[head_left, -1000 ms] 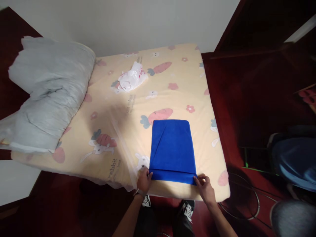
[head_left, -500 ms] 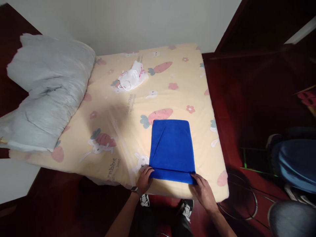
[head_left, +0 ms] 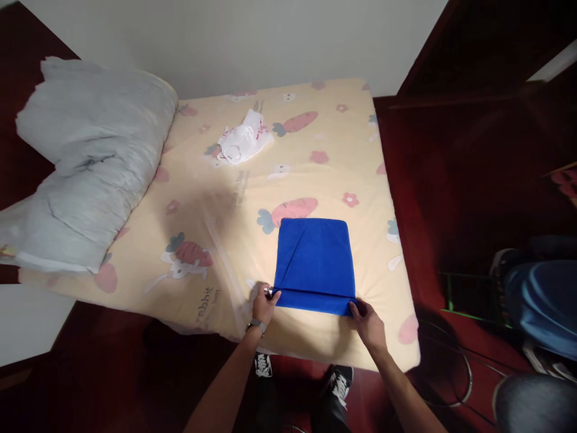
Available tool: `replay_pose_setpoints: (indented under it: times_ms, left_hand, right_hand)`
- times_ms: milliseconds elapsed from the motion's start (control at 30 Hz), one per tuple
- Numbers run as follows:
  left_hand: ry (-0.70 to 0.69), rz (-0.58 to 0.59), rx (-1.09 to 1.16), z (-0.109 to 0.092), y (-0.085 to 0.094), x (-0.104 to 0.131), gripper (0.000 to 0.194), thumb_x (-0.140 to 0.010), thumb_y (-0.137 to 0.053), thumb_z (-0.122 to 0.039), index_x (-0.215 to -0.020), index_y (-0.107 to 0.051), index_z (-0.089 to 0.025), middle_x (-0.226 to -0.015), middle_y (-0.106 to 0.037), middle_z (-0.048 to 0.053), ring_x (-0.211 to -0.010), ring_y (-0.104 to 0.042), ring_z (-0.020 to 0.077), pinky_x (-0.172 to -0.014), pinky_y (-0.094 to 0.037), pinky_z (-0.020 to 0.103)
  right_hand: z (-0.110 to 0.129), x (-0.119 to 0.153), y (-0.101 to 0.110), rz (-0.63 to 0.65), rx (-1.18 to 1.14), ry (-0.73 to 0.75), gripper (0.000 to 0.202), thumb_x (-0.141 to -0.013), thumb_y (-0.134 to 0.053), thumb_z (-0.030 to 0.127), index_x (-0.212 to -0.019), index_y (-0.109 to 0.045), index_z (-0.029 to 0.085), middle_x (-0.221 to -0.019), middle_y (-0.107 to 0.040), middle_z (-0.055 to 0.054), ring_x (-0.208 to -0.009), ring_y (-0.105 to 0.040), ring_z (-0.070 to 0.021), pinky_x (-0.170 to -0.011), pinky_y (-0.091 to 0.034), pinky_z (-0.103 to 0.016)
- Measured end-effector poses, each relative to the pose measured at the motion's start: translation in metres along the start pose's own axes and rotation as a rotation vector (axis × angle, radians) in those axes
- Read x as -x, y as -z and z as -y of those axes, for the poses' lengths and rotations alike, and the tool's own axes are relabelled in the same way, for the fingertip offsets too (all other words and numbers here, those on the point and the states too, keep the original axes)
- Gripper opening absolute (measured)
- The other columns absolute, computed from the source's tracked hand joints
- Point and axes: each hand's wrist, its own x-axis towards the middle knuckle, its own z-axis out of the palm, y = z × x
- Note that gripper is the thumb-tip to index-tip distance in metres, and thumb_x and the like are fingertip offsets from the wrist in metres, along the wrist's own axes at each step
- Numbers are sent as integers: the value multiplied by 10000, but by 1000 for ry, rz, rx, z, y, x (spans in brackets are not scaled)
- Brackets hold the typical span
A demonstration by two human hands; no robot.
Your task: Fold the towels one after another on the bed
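A blue cloth [head_left: 315, 255] lies flat near the front edge of the bed, its near edge turned over in a narrow folded strip. At the strip's left end my left hand [head_left: 265, 304] is closed, pinching the cloth's corner between thumb and fingers. My right hand [head_left: 367, 319] grips the strip's right end the same way, thumb on top. A slanting crease crosses the left half of the cloth. Some fingertips of both hands are hidden under or behind the fabric.
The bed [head_left: 315, 346] has a yellow sheet printed with carrots and rabbits. A crumpled white plastic bag [head_left: 246, 139] rests toward the back. At the left lies a bulky grey quilt [head_left: 94, 162]. Cables and a blue item [head_left: 543, 300] are on the floor side at right.
Both hands have moved forward, away from my body, and now pinch the strip's ends. The folded near edge has shifted forward, so the cloth's visible length is shorter.
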Motion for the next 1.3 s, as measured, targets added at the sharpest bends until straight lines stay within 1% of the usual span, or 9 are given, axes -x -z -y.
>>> replay_pose_setpoints:
  times_ms: [133, 333, 467, 600, 767, 900, 1000, 1167, 1300]
  left_hand:
    - [50, 48, 39, 0, 5, -4, 378, -748, -699, -415, -1038, -611, -190, -862, -689, 14, -784, -670, 181, -740, -531, 300]
    - [62, 194, 18, 3, 18, -10, 391, -757, -642, -546, -632, -586, -181, -581, -566, -32, -628, -588, 159, -589, -441, 261]
    - [47, 237, -18, 10, 24, -2, 357, -779, -652, -538, -778, -638, -181, -648, -610, -21, -656, -613, 163, -602, -458, 257]
    - [4, 232, -90, 18, 23, 24, 372, -720, -748, -445, -976, -629, -204, -705, -634, -16, -712, -639, 210, -687, -511, 321]
    - [-279, 48, -275, 27, 19, 63, 259, -902, -575, -405, -1070, -641, -219, -1049, -688, 127, -1053, -629, 314, -975, -455, 473]
    - [-659, 210, -434, 32, 19, 72, 362, -857, -565, -193, -1208, -635, -250, -1310, -637, 99, -1252, -552, 309, -1089, -396, 472]
    - [-688, 305, -463, 28, 22, 61, 537, -778, -529, -62, -1273, -606, -255, -1385, -597, 72, -1325, -498, 287, -1129, -370, 474]
    - [-472, 388, -317, 11, 34, 33, 427, -764, -571, -83, -1150, -664, -240, -1247, -672, 68, -1213, -576, 262, -1073, -430, 426]
    - [-374, 383, -282, -1, 35, 14, 379, -760, -604, -106, -1112, -677, -228, -1143, -715, 58, -1077, -647, 234, -981, -487, 348]
  right_hand:
    - [6, -2, -1, 24, -17, -55, 662, -763, -506, 704, -1074, -686, 148, -1067, -745, -166, -987, -700, -338, -877, -526, -440]
    - [0, -8, 8, 47, -33, -98, 605, -718, -557, 716, -902, -713, 162, -889, -770, -119, -842, -720, -304, -742, -549, -379]
    - [-20, 3, 16, 49, -4, -140, 561, -683, -594, 721, -792, -677, 178, -756, -751, -101, -658, -700, -275, -614, -543, -370]
    - [-37, 26, 18, 29, 46, -100, 501, -674, -625, 698, -784, -646, 209, -731, -736, -85, -687, -701, -291, -673, -559, -412]
    - [-45, 51, 14, -108, 103, 88, 518, -780, -562, 635, -1045, -621, 194, -1042, -691, -171, -1058, -632, -362, -982, -479, -531]
    - [-53, 55, 17, 35, 222, 481, 371, -819, -576, 417, -1138, -645, 241, -1231, -626, -134, -1197, -562, -334, -1062, -440, -530]
    - [-59, 51, 21, 115, 268, 629, 375, -839, -584, 344, -1201, -635, 261, -1328, -600, -122, -1224, -561, -327, -1020, -482, -531]
    - [-56, 42, 21, 121, 14, 338, 489, -830, -615, 500, -1231, -613, 220, -1345, -623, -108, -1252, -572, -304, -1114, -420, -498]
    - [-46, 27, 20, 96, -39, 139, 577, -860, -508, 598, -1232, -593, 166, -1213, -702, -125, -1096, -677, -279, -980, -528, -412]
